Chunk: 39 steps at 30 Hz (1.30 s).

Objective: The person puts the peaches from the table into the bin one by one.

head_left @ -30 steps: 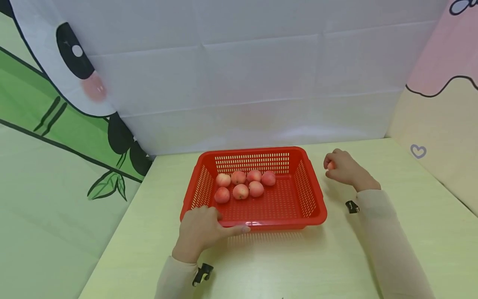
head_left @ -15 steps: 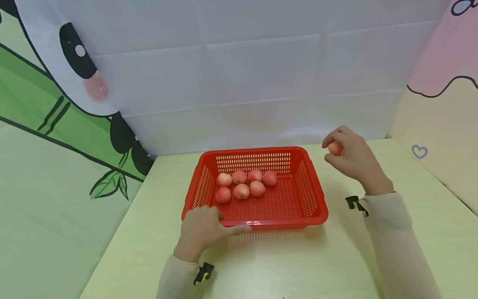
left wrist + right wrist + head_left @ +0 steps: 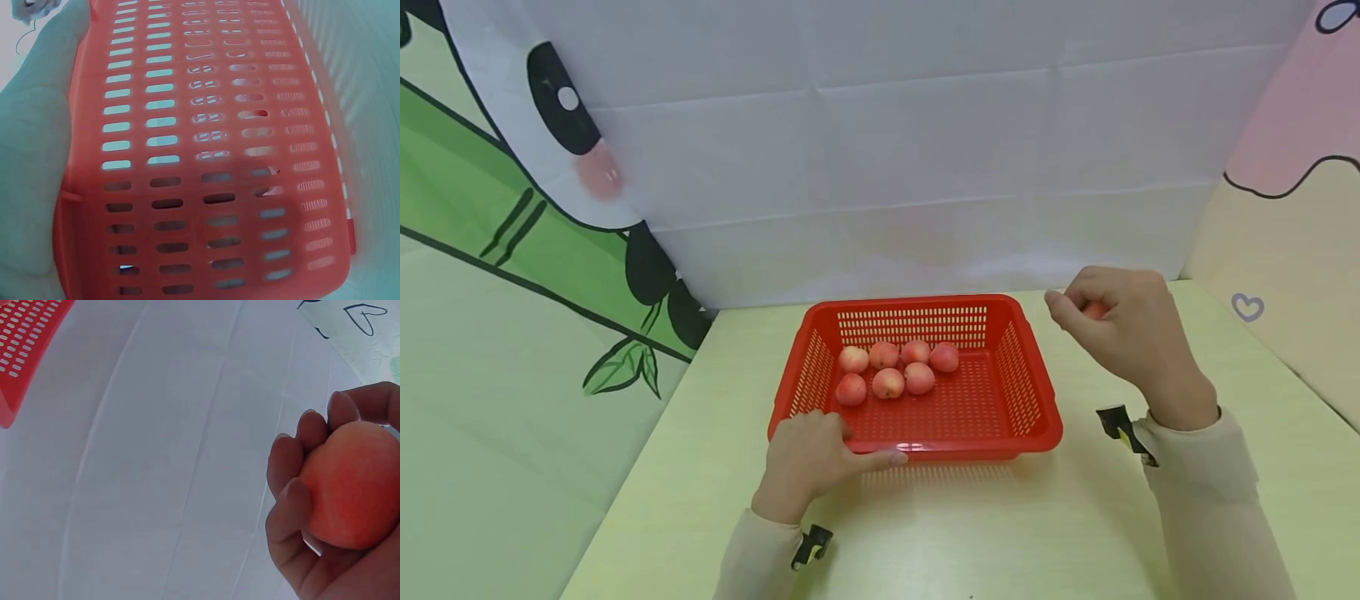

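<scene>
Several small red-and-yellow apples [image 3: 888,383] lie in the left and middle part of a red plastic basket [image 3: 992,446]. My left hand [image 3: 808,458] grips the basket's near left corner, the thumb stretched along the front rim. The left wrist view shows the slotted basket wall [image 3: 181,125] close up, with part of the hand [image 3: 34,156] along its edge. To the right of the basket and above the table, my right hand [image 3: 1123,333] holds another apple [image 3: 353,487], with the fingers curled round it. In the head view that apple is mostly hidden by the hand.
The basket stands on a pale yellow-green table [image 3: 940,533]. A white cloth backdrop [image 3: 910,150] rises behind the table's far edge, with printed cloths on both sides. A black clip [image 3: 1126,433] sits at the right wrist and another black clip [image 3: 812,546] at the left.
My right hand has risen off the table toward me and turned, the apple still in its grip. The left hand and the basket stay as they were.
</scene>
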{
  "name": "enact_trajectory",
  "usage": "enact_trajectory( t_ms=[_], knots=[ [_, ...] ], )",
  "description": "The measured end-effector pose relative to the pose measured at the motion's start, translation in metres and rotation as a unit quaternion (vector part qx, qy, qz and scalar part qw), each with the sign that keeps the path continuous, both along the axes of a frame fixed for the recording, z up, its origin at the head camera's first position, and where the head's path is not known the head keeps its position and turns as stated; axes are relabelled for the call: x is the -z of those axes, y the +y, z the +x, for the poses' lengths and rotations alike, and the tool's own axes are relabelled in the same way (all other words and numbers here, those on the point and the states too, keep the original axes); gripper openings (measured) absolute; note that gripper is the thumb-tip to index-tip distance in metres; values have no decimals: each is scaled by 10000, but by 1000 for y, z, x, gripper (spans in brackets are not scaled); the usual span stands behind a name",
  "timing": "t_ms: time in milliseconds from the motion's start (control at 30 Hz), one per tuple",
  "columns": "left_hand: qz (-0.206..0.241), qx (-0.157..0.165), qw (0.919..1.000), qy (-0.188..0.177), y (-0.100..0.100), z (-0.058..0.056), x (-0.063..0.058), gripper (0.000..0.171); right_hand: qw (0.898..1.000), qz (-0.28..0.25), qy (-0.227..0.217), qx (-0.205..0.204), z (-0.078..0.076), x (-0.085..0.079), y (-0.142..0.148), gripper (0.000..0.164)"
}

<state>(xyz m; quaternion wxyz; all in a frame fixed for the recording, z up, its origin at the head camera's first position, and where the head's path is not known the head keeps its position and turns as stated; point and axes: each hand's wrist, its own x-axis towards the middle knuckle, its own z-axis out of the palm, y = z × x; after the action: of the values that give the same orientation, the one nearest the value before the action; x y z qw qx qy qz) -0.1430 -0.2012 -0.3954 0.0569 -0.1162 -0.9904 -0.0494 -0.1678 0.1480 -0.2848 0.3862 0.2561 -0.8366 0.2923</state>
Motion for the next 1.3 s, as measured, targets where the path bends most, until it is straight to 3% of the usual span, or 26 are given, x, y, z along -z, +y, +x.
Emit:
enact_trajectory(
  t_ms=[500, 700, 867, 1033, 1133, 1300],
  knots=[
    [63, -40, 10000, -46, -2, -1, 0, 82, 9916, 162, 834, -978, 29, -17, -29, 25],
    [12, -43, 9999, -116, -1, -1, 0, 82, 9799, -355, 1298, -1471, 29, -22, -44, 23],
    [-62, -96, 9997, -210, 1, -2, -1, 84, 9549, -997, 1958, -1995, 17, -26, -64, 27],
    [-98, -81, 9998, -162, 1, -3, -1, 84, 9274, -1404, 2161, -2712, -3, -31, -77, 31],
    [-104, -48, 9999, -111, 1, -3, 0, 84, 9222, -1381, 1892, -3076, -22, -29, -83, 28],
    [-56, -68, 9999, -129, 0, -3, 0, 83, 9307, -900, 1159, -3351, -56, -15, -98, 24]
  ],
)
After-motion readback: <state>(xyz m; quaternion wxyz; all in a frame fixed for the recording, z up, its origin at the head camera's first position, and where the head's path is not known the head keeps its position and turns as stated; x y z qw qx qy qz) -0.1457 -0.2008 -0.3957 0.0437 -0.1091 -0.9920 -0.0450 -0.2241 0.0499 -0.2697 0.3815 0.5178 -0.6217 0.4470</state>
